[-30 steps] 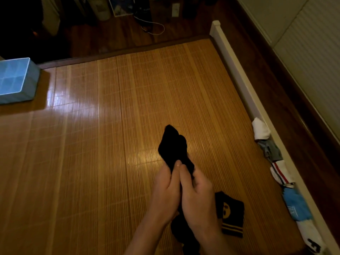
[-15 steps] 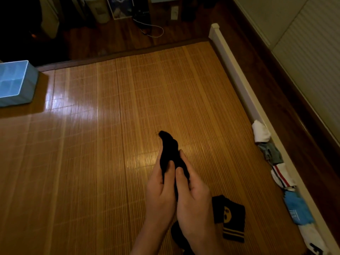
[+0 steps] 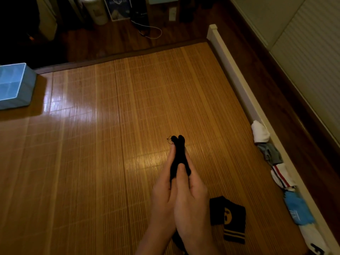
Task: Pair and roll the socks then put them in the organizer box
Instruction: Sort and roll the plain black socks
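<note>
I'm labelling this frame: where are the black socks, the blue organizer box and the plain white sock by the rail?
black socks (image 3: 179,151), head view, toe end above the fingertips
blue organizer box (image 3: 12,103), head view, front wall
plain white sock (image 3: 259,133), head view, its middle
</note>
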Demonstrator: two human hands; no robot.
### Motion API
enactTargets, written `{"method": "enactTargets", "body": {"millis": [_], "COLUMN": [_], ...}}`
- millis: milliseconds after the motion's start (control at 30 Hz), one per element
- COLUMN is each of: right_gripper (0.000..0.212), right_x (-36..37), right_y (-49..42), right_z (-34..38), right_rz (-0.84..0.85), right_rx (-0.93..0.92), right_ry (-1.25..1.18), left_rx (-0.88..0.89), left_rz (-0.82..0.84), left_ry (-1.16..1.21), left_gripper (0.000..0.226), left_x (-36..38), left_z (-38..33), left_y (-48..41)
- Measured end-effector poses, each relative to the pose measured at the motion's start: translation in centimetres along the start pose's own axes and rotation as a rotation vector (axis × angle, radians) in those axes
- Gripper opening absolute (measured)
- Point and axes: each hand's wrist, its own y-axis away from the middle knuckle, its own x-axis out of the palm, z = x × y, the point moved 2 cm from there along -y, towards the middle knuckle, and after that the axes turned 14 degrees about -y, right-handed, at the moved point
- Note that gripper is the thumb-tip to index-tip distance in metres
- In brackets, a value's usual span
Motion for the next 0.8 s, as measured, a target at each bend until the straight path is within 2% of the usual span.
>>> {"method": "enactTargets", "body": {"millis": [67, 133, 200, 233, 267, 300, 333, 367, 400, 433, 500, 533, 567, 633, 700, 767, 800], "right_gripper": [0.043, 0.044, 0.047, 0.051, 0.066, 0.087, 0.103, 0.109, 0.106, 0.097, 0.077, 0.078, 0.085, 0.089, 0.053, 0.018, 0.010], "right_x": [0.4, 0.6, 0.8, 0.6, 0.8, 0.6, 0.3, 0.0, -0.5, -1.2, -3.3, -4.2, -4.7, -4.4, -4.0, -4.0, -4.0], "right_y": [0.1, 0.2, 1.0, 1.4, 1.3, 1.1, 0.9, 0.4, -0.2, -0.7, -2.3, -3.1, -3.6, -4.5, -5.4, -5.8, -5.8], "right_z": [0.5, 0.6, 0.8, 0.7, 0.9, 1.4, 2.0, 2.3, 2.6, 2.8, 2.7, 2.6, 2.7, 2.9, 3.0, 3.5, 3.8], "right_rz": [0.047, 0.126, 0.355, 0.404, 0.417, 0.421, 0.412, 0.404, 0.410, 0.404, 0.256, 0.188, 0.189, 0.304, 0.370, 0.321, 0.305], "right_rx": [0.002, 0.044, 0.170, 0.201, 0.157, 0.136, 0.220, 0.311, 0.336, 0.279, 0.079, -0.002, -0.018, 0.073, 0.100, -0.010, -0.083], "right_ry": [0.018, -0.001, 0.084, 0.119, 0.183, 0.143, -0.027, -0.187, -0.283, -0.278, -0.043, 0.084, 0.175, 0.209, 0.145, 0.158, 0.177], "left_rx": [-0.018, -0.051, -0.130, -0.115, -0.075, -0.044, -0.043, -0.068, -0.111, -0.160, -0.245, -0.265, -0.271, -0.254, -0.233, -0.258, -0.266], "left_rz": [0.029, 0.089, 0.122, 0.106, 0.084, 0.067, 0.052, 0.034, 0.009, -0.015, -0.011, 0.023, 0.071, 0.188, 0.281, 0.327, 0.331], "left_ry": [0.025, 0.023, 0.070, 0.087, 0.093, 0.110, 0.131, 0.167, 0.216, 0.275, 0.392, 0.438, 0.467, 0.456, 0.396, 0.379, 0.374], "left_gripper": [0.049, 0.059, 0.066, 0.060, 0.051, 0.043, 0.038, 0.033, 0.029, 0.027, 0.029, 0.030, 0.033, 0.038, 0.041, 0.042, 0.041], "left_x": [0.4, 0.9, 1.1, 0.7, 0.1, -0.5, -1.3, -1.8, -2.1, -2.5, -3.2, -3.5, -3.8, -4.1, -4.1, -3.8, -3.7], "left_z": [0.0, 0.3, 0.8, 1.0, 1.1, 1.0, 0.8, 0.8, 1.1, 1.4, 1.9, 1.9, 1.7, 1.0, 0.7, 0.7, 0.8], "left_y": [0.2, 0.5, 0.7, 0.7, 0.7, 0.6, 0.4, 0.1, -0.1, -0.3, -0.7, -0.9, -1.0, -1.1, -1.0, -0.9, -0.8]}}
